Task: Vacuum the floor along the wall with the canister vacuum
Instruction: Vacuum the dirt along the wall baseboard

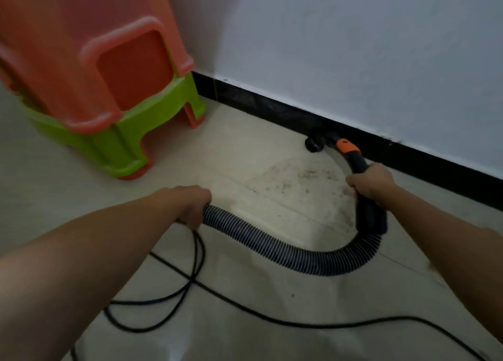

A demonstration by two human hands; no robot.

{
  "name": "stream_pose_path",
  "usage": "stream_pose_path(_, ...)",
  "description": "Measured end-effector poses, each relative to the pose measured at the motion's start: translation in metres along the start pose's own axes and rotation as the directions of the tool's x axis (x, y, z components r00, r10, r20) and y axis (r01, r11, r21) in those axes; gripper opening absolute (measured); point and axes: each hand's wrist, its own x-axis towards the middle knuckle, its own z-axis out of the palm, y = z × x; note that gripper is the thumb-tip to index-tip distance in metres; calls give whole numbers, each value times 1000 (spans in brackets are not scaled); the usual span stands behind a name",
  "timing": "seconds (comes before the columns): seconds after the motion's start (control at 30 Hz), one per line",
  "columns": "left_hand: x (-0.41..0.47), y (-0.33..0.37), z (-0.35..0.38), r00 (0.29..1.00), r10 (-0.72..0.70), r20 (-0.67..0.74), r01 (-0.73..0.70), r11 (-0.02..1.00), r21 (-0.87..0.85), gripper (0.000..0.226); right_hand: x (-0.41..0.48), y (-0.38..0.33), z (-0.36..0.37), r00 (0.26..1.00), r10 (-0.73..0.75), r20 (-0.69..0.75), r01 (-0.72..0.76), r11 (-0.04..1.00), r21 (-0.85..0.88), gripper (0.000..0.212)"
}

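Head view. Grips the black wand handle (pixel 358 167) with the right hand (pixel 370 182), fingers curled round it. Clutches the ribbed hose (pixel 272 245) in the left hand (pixel 194 205). Holds the round nozzle (pixel 315 143) at the foot of the black baseboard (pixel 258 103), beyond scattered dirt (pixel 313 176), near stacked plastic stools (pixel 109 94).

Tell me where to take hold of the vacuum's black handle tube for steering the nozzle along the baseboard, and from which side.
Grip the rigid handle tube below its orange collar, coming from above on the room side, as the right hand does. That stretch is smooth and stiff and slopes toward the nozzle; the ribbed hose behind would bend.
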Motion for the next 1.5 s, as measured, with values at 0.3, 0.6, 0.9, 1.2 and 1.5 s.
stream_pose_path(0.3, 46, 86, -29, 981, 195, 10, -195, 969, 155, 31, -22, 90, -64, 982, 179, -66, -172, 979, 106, 32)
stream_pose_path(0.6, -45, -21, 7, 994, -109, 19, 104, 978, 182, 29, -31, -6, 44, 988, -92, 128, 62, 974, 218, 33)
stream_pose_path(0.9, -76, 6, -7, 991, -128, 43, 123, 988, 96, 31, -20, 20, 8, 997, 23, 79, -41, 971, 236, 35)
stream_pose_path(1.2, -66, 84, -45, 998, -58, 18, 50, 948, 313, 32, -39, 29, -30, 975, -58, 217, 46, 997, 62, 24)
stream_pose_path(1.5, -97, 57, -30, 990, -130, 59, 114, 968, 225, 43, -41, 15, -4, 957, -74, 280, 34, 989, 144, 31)
